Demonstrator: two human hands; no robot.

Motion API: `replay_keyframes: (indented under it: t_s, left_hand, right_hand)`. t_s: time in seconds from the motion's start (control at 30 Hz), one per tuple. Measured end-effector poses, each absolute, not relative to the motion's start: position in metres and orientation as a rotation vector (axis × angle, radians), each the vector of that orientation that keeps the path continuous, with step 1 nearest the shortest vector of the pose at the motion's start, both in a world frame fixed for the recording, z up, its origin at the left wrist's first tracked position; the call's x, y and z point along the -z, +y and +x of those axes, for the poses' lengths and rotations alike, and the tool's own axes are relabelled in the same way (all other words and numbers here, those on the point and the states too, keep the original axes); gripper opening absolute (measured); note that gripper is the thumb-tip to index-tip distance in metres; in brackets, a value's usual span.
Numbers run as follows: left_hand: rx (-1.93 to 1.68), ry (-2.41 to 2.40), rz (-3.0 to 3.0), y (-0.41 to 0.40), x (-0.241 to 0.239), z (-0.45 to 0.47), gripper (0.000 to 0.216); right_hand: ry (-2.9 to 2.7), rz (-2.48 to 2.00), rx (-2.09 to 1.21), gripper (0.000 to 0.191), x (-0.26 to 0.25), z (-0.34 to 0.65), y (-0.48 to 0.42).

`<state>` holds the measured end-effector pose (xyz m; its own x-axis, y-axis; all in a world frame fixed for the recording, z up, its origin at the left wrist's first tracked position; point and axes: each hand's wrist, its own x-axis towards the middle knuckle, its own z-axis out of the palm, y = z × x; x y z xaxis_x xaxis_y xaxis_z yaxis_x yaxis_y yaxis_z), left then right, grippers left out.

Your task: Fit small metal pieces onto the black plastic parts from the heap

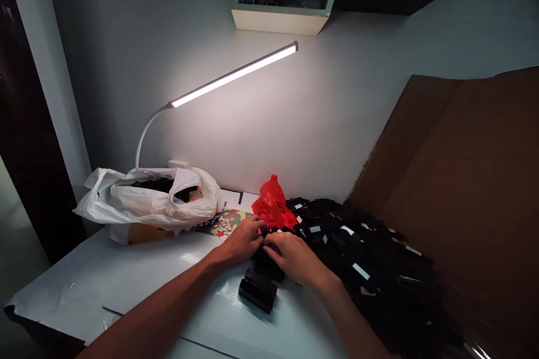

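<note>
My left hand [243,241] and my right hand [295,257] meet at the middle of the white table [138,280], fingers curled together over a small black part [269,262] between them. How each hand grips it is hidden by the fingers. A black block-shaped piece [257,291] lies on the table just in front of my hands. To the right spreads a big heap of small black parts with white labels [370,258]. A red plastic bag [273,205] sits right behind my hands.
A white plastic bag [147,202] holding dark items lies at the back left. A lit white desk lamp [233,76] arches over the table. A tall brown cardboard sheet [463,179] leans at the right. A wall shelf [282,11] hangs above.
</note>
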<state>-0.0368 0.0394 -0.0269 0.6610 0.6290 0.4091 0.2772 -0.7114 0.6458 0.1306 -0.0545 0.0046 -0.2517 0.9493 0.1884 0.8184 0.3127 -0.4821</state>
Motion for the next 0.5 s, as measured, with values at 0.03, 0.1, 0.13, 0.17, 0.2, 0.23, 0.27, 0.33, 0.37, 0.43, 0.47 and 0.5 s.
replay_keyframes:
  t_s: [0.03,0.1,0.13,0.17,0.2,0.23,0.27,0.33,0.37,0.43,0.47,0.5]
  left_hand:
    - [-0.88,0.731,2.316,0.04,0.026,-0.037,0.023]
    - [-0.948,0.806,2.269,0.043,0.026,-0.037,0.025]
    - [-0.985,0.843,2.238,0.045,0.026,-0.037,0.025]
    - [-1.022,0.876,2.201,0.047,0.026,-0.037,0.025]
    - [-1.057,0.907,2.159,0.049,0.027,-0.037,0.024]
    - [-1.086,0.932,2.118,0.051,0.027,-0.036,0.024]
    - [-1.104,0.948,2.087,0.053,0.028,-0.036,0.023]
    - [-1.113,0.966,2.056,0.055,0.029,-0.035,0.023]
    - [-1.111,0.969,2.054,0.055,0.029,-0.034,0.022]
    - [-1.109,0.965,2.06,0.055,0.029,-0.033,0.022]
    - [-1.111,0.96,2.066,0.054,0.029,-0.033,0.022]
    - [-1.111,0.952,2.074,0.054,0.029,-0.033,0.021]
  right_hand:
    - [-2.171,-1.582,-0.358,0.023,-0.003,0.128,-0.054]
    - [-2.216,-1.594,-0.307,0.02,-0.002,0.125,-0.055]
    - [-2.233,-1.592,-0.296,0.019,-0.003,0.123,-0.056]
    - [-2.241,-1.588,-0.299,0.018,-0.004,0.123,-0.057]
    - [-2.238,-1.582,-0.317,0.016,-0.006,0.123,-0.058]
    - [-2.228,-1.569,-0.351,0.015,-0.007,0.124,-0.058]
    - [-2.213,-1.551,-0.397,0.014,-0.009,0.125,-0.059]
    - [-2.172,-1.5,-0.491,0.013,-0.012,0.129,-0.06]
    - [-2.154,-1.474,-0.524,0.013,-0.013,0.131,-0.061]
    - [-2.132,-1.437,-0.552,0.022,-0.016,0.137,-0.061]
    - [-2.129,-1.425,-0.556,0.027,-0.017,0.14,-0.062]
    - [-2.134,-1.416,-0.558,0.031,-0.018,0.142,-0.062]
